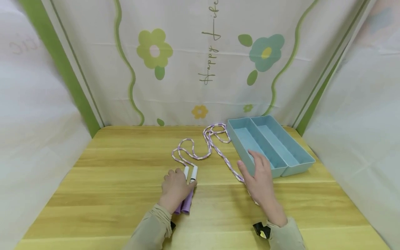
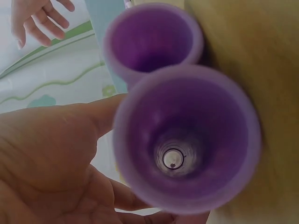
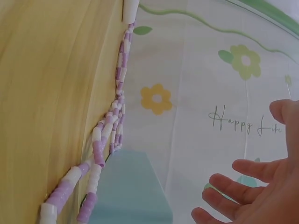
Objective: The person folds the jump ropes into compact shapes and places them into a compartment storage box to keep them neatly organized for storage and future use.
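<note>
A jump rope with purple and white beads [image 1: 200,158] lies in loose curves on the table. Its two purple handles [image 1: 188,202] with white tips are side by side, and my left hand [image 1: 175,187] grips them from above, thumb on the right side and fingers on the left. The left wrist view looks into the handles' hollow ends [image 2: 187,135]. My right hand [image 1: 260,180] is held over the table with fingers spread and nothing in them, above a doubled stretch of beaded rope [image 3: 96,140] and near the front of the blue box.
A light blue two-compartment box [image 1: 239,140] stands at the back right of the wooden table [image 1: 118,180], with a loop of rope beside its left wall. A white flower-printed curtain [image 1: 184,90] hangs behind the table, and white cloth hangs on both sides.
</note>
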A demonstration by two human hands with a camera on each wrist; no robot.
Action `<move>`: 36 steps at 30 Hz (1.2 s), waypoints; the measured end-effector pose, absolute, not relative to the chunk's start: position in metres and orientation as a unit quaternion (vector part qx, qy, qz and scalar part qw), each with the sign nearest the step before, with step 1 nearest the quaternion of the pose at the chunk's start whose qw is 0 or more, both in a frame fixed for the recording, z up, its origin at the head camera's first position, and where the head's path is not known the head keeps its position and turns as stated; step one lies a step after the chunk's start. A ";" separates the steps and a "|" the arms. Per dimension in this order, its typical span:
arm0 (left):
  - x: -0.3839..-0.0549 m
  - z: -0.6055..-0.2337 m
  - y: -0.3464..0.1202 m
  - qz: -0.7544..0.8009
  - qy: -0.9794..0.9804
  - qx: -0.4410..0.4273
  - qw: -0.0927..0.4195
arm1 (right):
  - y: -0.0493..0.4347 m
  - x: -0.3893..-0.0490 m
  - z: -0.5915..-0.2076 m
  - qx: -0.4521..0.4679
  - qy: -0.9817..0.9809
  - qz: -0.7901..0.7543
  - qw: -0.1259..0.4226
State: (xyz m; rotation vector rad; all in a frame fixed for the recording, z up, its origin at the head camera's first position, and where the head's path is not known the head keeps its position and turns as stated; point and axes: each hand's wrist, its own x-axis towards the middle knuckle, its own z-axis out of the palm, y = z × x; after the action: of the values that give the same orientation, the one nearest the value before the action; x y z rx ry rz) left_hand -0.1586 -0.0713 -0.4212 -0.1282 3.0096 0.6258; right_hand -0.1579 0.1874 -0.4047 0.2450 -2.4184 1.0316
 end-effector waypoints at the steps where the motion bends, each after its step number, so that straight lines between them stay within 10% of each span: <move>1: -0.159 -0.422 -0.071 0.202 0.978 -0.042 0.032 | 0.188 -0.158 -0.405 0.088 -0.887 0.380 0.247; 36: -0.163 -0.416 -0.080 0.227 0.969 0.071 0.069 | 0.200 -0.155 -0.398 0.058 -0.876 0.419 0.232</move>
State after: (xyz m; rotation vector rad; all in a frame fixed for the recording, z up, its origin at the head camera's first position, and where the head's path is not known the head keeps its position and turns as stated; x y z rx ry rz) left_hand -0.1632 -0.0798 -0.4163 0.2129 2.9162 0.6833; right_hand -0.1546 0.2001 -0.3983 0.1587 -2.4060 1.1523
